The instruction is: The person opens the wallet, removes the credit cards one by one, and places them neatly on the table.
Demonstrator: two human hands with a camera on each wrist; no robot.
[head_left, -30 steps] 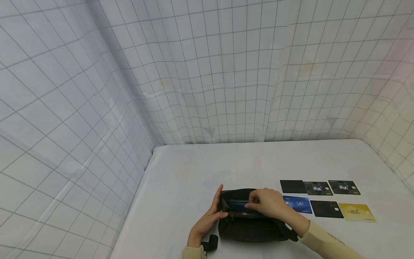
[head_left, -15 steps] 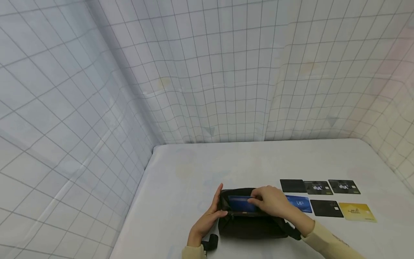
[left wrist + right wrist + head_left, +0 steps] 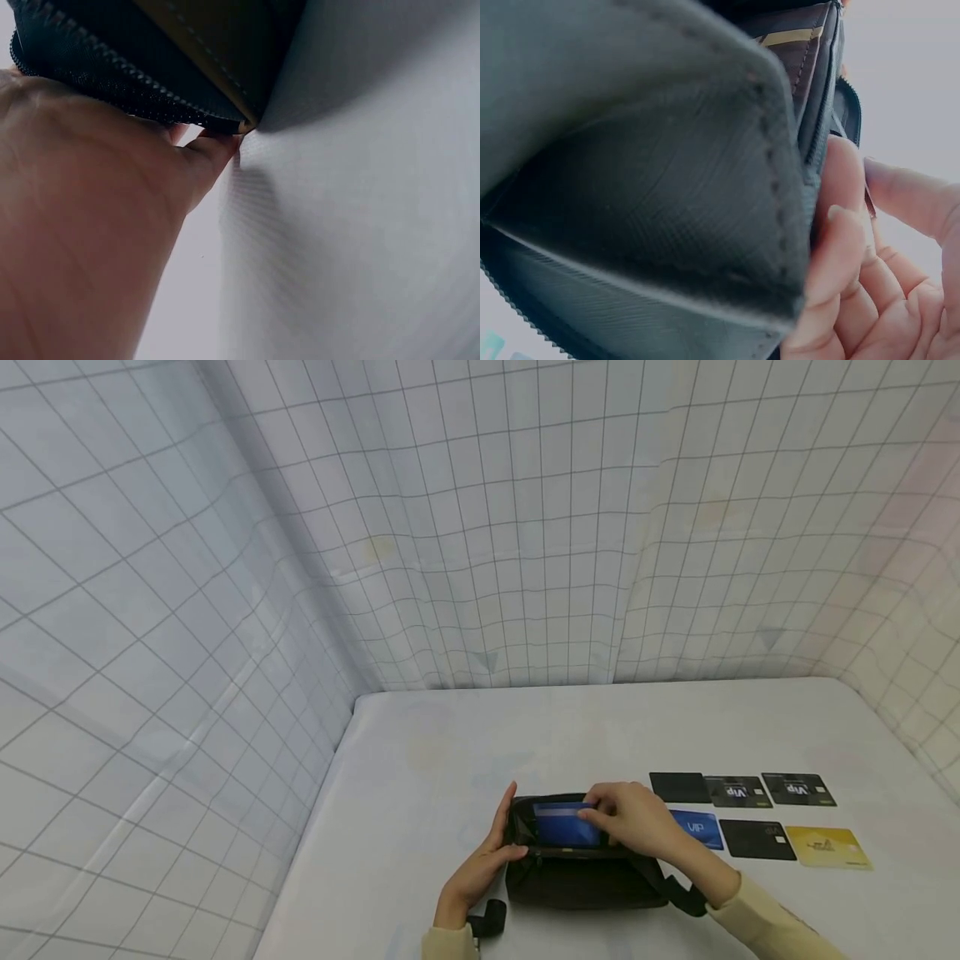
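A black zip wallet (image 3: 585,885) stands spread open on the white table, its zipper teeth showing in the left wrist view. My left hand (image 3: 483,870) grips its left end, thumb at the front edge and fingers behind. Between the thumb and fingers of my right hand (image 3: 633,817), the right end of a blue card (image 3: 566,827) is pinched. That card rises partly out of the wallet's inner slot, its lower edge hidden. In the right wrist view, the wallet's side panel (image 3: 667,187) covers much of the picture, with my right fingers (image 3: 840,240) beside it.
Right of the wallet, several cards lie in two rows: black ones (image 3: 798,790) behind, then a blue VIP card (image 3: 697,829), a black card (image 3: 756,841) and a gold card (image 3: 828,847) in front. White grid-patterned curtains (image 3: 487,527) enclose the table (image 3: 420,777).
My right hand has moved slightly up and right, and more of the blue card shows above the wallet's slot. The left hand keeps its hold on the wallet's end.
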